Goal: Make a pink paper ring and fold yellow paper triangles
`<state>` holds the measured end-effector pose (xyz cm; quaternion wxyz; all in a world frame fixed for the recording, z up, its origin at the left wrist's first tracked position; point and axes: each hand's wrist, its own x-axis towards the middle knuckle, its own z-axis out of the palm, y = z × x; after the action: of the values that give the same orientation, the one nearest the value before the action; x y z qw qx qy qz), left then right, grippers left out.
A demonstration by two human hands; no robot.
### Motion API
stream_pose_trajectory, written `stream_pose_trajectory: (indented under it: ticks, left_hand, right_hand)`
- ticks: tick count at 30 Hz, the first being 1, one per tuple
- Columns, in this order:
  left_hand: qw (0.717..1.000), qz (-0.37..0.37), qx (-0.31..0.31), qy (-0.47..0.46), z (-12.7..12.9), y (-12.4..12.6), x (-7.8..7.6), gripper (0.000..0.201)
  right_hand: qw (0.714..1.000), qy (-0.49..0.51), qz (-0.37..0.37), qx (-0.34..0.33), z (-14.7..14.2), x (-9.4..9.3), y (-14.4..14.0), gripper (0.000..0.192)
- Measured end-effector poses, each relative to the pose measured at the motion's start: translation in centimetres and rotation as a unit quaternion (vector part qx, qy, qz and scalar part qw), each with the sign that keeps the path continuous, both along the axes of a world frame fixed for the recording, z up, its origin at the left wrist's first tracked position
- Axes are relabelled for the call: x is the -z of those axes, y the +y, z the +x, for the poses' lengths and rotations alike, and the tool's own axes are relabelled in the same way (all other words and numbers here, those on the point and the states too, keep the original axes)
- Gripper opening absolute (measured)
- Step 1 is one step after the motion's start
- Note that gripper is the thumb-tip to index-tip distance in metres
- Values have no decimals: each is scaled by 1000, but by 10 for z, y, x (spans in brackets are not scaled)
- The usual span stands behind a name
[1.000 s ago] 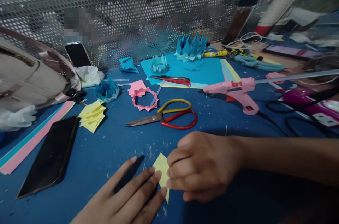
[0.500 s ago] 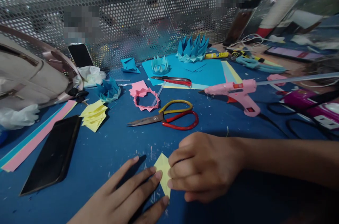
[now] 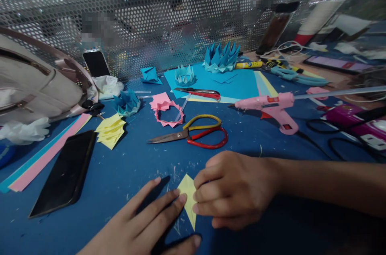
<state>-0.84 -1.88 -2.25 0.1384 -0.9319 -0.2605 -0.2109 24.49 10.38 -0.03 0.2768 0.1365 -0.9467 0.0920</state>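
A small folded yellow paper piece point(image 3: 188, 198) lies flat on the blue table point(image 3: 129, 166) near the front edge. My left hand point(image 3: 144, 223) lies flat beside it, fingertips pressing its left edge. My right hand point(image 3: 235, 188) is curled over its right side, fingers and thumb pinching the paper. Most of the piece is hidden under the two hands.
Red-and-yellow scissors point(image 3: 193, 134) lie just behind my hands. A pink glue gun point(image 3: 268, 106), a utility knife point(image 3: 200, 92), pink paper ring point(image 3: 169, 112), yellow folded pieces point(image 3: 111, 130), blue paper crowns point(image 3: 221, 56), a dark phone point(image 3: 66, 172), paper strips point(image 3: 42, 158) and a bag point(image 3: 33, 82) surround them. A perforated metal screen point(image 3: 169, 18) closes the back.
My left thumb has slid out to the right under the paper. The fingers have shifted slightly along the yellow piece. The view has drifted a little to the left.
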Motion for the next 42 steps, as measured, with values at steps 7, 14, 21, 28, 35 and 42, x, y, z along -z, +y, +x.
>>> stream_pose_trajectory:
  ticks: [7,14,21,28,35,42]
  left_hand:
    - [999,-17,27,34,-7,4,-4,33]
    - [998,-16,30,57,-8,5,-2,35]
    - [999,-14,20,45,-6,1,0,33]
    - [999,-23,36,25,-5,5,-1,31]
    - [997,-32,62,36,-6,10,-4,39]
    - [998,-35,53,31,-5,9,1,41]
  right_hand:
    - [1000,-6,-13,-7,1,1,0,23]
    - [1000,-5,-10,-6,0,2,0,24]
    - [1000,-1,-9,-5,0,0,1,25]
    - [1000,-8,1,-8,0,1,1,25]
    - [999,5,35,-12,1,-1,-2,26]
    - [999,17,26,-16,-1,1,-1,27]
